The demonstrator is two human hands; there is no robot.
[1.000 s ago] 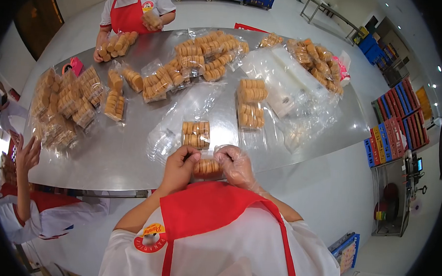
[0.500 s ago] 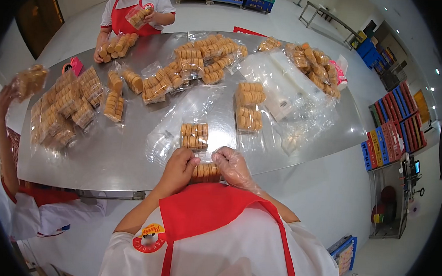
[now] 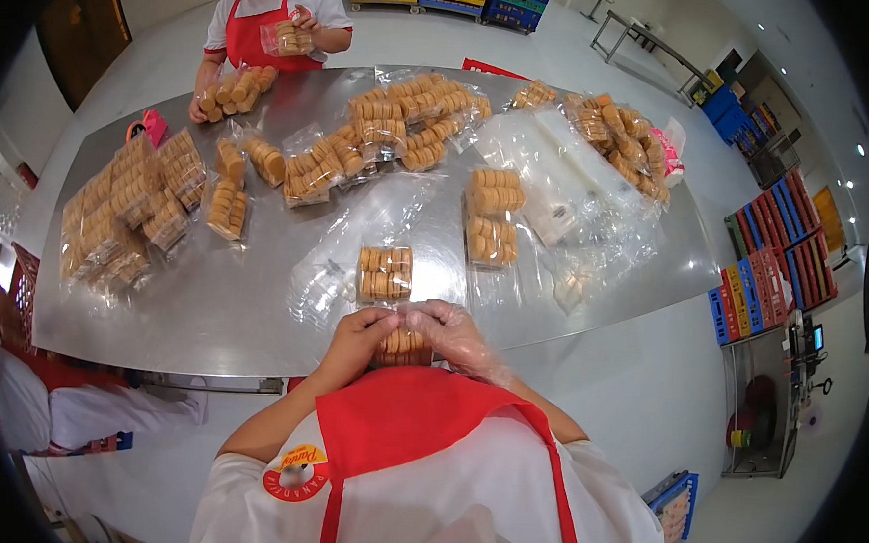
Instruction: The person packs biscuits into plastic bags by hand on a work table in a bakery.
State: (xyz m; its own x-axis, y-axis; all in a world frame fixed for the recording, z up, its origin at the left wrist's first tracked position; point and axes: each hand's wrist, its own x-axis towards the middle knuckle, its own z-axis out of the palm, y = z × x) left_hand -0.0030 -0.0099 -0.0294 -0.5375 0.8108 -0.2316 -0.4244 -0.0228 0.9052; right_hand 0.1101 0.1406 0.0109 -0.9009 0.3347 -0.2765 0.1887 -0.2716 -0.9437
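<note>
1. Head view: near pack is held at the near edge of the steel table, right in front of the red apron; it is partly hidden by both hands.
2. Left hand: bare, thumb and fingers pinched on the film at the far end of near pack. Exact grip is blurred.
3. Right hand: covered by a clear glove, fingers curled and pinched on the same film; fingertips are brought together with those of the left hand.
4. Mid pack is set just beyond the hands, two rows of biscuits shown.
5. Clear film is spread around and behind mid pack.
6. Two biscuit blocks are placed to the right, one behind the other; bag pile is laid beside them.
7. Filled packs are grouped at left, rear centre and rear right.
8. Across the table, a pack is held up by a co-worker; biscuits are touched by that person's other hand.
9. At far left, a second person's arm is partly seen.
</note>
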